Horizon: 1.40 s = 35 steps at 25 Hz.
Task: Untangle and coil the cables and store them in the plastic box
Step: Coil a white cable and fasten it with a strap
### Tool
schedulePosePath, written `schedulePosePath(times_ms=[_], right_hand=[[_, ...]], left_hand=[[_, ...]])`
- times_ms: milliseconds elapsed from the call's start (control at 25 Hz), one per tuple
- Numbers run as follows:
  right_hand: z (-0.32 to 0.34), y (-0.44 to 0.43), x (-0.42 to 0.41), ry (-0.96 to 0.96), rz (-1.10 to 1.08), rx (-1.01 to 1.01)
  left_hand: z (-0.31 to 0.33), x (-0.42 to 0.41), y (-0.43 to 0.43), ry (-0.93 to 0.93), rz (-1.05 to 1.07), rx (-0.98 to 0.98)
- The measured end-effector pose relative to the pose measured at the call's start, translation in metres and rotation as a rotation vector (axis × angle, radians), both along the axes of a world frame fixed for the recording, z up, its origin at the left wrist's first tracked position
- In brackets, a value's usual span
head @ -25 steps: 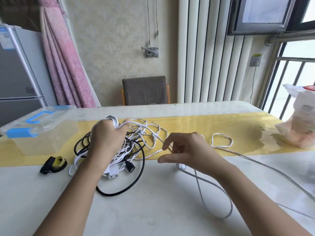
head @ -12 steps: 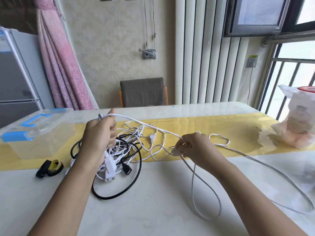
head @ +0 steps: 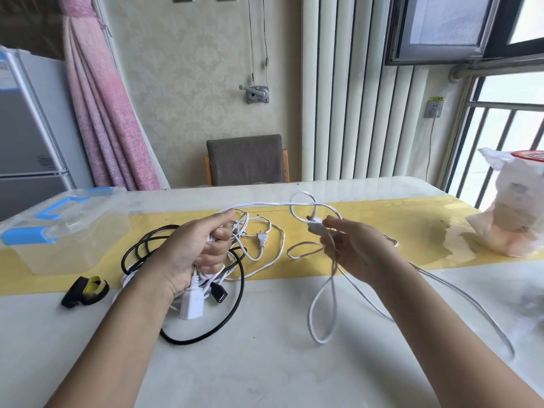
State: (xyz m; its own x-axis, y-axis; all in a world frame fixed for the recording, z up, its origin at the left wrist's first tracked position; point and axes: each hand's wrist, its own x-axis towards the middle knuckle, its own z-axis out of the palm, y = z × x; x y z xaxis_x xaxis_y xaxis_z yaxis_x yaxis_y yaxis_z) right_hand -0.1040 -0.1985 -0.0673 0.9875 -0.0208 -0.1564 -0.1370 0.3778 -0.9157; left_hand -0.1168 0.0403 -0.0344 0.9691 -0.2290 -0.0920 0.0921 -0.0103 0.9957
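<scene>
Head cam: the left hand (head: 194,248) has its grip curled tight round a bunch of white cable (head: 265,204), right over the tangle, with a white socket end (head: 191,301) dangling below the wrist. The right hand (head: 356,248) pinches the same cable at a small inline block (head: 315,228), and the fingers cover most of it, so I can't say what it is. The black cable (head: 235,304) loops on the desk (head: 265,363), partly hidden under the left hand. The plastic box (head: 67,240) sits at the far left with its lid on, its edge cut off by the frame. The white cable's tail blurs out on the right.
</scene>
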Motion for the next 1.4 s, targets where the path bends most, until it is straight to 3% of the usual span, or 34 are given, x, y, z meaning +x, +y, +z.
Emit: schedulePosePath(times_ms=[120, 320, 480, 560, 680, 720, 760, 880, 960, 1080, 1240, 1400], right_hand=[[-0.003, -0.004, 0.000, -0.049, -0.082, -0.216], [-0.002, -0.005, -0.001, -0.065, -0.057, -0.218], [0.000, -0.004, -0.003, -0.118, -0.098, -0.359], [0.000, -0.004, -0.005, -0.184, -0.150, -0.594], [-0.009, -0.004, -0.002, -0.320, -0.382, -1.244], [-0.011, -0.003, -0.001, -0.373, -0.410, -1.285], [-0.011, -0.002, 0.000, -0.388, -0.378, -1.166], [0.002, -0.003, -0.004, -0.285, -0.128, -0.429], [0.010, -0.008, -0.007, -0.219, 0.026, -0.179], [0.012, -0.016, -0.007, -0.238, 0.124, -0.147], [0.008, -0.016, -0.007, -0.271, 0.048, -0.179], [0.004, -0.007, -0.010, -0.370, 0.059, -0.714]], left_hand=[[0.000, 0.003, 0.004, 0.000, 0.021, -0.059], [-0.003, 0.006, 0.004, -0.007, 0.034, -0.098], [-0.005, 0.008, 0.005, -0.016, 0.027, -0.091], [-0.004, 0.007, 0.005, -0.016, 0.002, -0.092], [-0.005, 0.005, 0.003, 0.034, -0.114, -0.114], [-0.006, 0.004, 0.003, 0.072, -0.182, -0.130], [-0.006, 0.004, 0.005, 0.114, -0.270, -0.150], [-0.010, 0.006, 0.009, 0.223, -0.634, -0.222], [-0.011, 0.007, 0.010, 0.305, -0.885, -0.418], [-0.008, 0.010, 0.016, 0.305, -0.956, -0.659], [-0.013, 0.018, 0.022, 0.262, -0.799, -0.753], [-0.014, 0.020, 0.024, 0.245, -0.552, -1.030]])
